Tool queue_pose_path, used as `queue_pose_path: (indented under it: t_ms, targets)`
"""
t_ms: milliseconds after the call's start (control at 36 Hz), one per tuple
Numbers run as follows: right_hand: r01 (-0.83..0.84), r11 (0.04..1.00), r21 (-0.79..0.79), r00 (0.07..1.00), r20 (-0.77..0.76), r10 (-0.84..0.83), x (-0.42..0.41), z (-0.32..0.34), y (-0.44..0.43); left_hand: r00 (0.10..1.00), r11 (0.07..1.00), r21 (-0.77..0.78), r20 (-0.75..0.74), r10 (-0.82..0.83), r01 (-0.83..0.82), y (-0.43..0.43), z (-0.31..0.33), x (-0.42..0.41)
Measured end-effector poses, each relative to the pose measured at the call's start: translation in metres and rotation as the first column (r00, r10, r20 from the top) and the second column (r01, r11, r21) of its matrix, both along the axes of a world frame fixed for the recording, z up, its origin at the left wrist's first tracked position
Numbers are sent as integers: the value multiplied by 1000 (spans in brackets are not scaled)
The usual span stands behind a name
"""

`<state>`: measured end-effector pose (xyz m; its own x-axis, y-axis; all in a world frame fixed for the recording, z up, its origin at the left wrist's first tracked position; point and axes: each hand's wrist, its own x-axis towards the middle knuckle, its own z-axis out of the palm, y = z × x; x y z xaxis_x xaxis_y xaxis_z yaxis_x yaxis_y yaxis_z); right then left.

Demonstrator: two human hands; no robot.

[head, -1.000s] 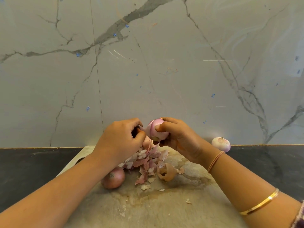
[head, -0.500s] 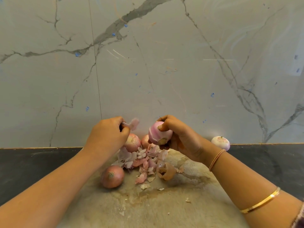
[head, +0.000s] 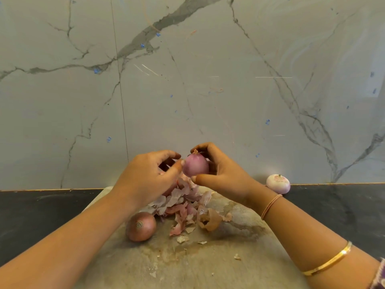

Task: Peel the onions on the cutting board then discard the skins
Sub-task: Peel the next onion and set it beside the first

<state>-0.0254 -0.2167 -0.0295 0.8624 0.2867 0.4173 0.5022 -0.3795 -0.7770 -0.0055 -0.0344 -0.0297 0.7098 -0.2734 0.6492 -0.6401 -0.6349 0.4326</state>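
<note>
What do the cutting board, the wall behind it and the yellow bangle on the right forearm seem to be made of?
Cutting board: probably stone or worn wood, matt grey-brown with stains; I cannot tell which. Wall: marble or marble-look tile, pale with grey veins and a thin vertical joint. Bangle: likely metal, gold-coloured, with bright glints.

- L hand (head: 149,176): raised, back toward cam, fingers curled. Thumb tip touches the left side of the onion (head: 195,166). Can't tell if it pinches anything.
- R hand (head: 223,174): grips the onion, fingers curled over its top, thumb under it.
- Both hands close together at centre, w/ only the onion between.
- L forearm enters from lower left, R forearm from lower right. Both bare.
</note>
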Motion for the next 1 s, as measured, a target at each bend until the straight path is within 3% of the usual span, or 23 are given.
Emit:
queue_pose_path:
  t_ms: [250, 556, 750, 944, 1000]
  targets:
    - [4, 997, -76, 991, 130, 6, -1, 0, 3, 993, 975, -210, -73, -95, 78, -4, -3, -1]
    - [-44, 995, -90, 989, 136, 56, -3, 0, 6, 999, 973, -228, -48, 22, -33, -6, -4, 2]
    - [-126, 981, 147, 992, 4, 127, -4, 3, 4, 995, 946, -318, -96, 39, -68, -5, -2, 4]
    - [-135, 851, 508, 931, -229, 284, -1, 5, 2, 978, 865, -502, -185, -101, -6, -6, -3, 4]
    - [-105, 867, 487, 930, -260, 258, 0, 6, 1, 980, 877, -480, -168, -107, 14, -6, -3, 3]
